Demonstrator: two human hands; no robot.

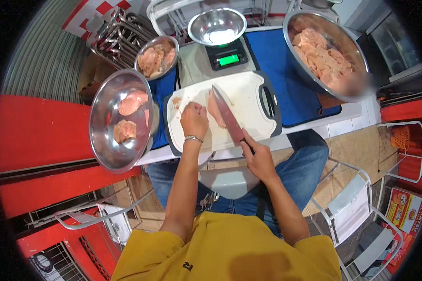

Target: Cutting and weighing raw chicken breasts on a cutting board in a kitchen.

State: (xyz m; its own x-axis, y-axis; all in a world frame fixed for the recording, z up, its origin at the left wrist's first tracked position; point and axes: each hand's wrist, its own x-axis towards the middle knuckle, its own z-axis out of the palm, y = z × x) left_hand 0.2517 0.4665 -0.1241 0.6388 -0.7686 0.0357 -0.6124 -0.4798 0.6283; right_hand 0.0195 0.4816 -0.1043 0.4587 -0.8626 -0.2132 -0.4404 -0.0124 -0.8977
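Note:
My right hand [258, 154] grips the black handle of a kitchen knife [232, 121]. Its broad blade points up and left across the white cutting board [246, 91]. Along the blade's left side lies a narrow strip of raw chicken [215, 109]. My left hand [194, 119] is over the board's left part, left of the strip, with its fingers curled; whether anything is inside them is hidden. Small meat scraps [176, 102] lie near the board's left edge.
A large steel bowl [100, 140] on the left holds a few chicken pieces. Behind it stands a smaller bowl of meat [154, 58]. An empty steel bowl [217, 21] rests on a digital scale [228, 59]. At right, a big bowl [355, 45] contains piled chicken.

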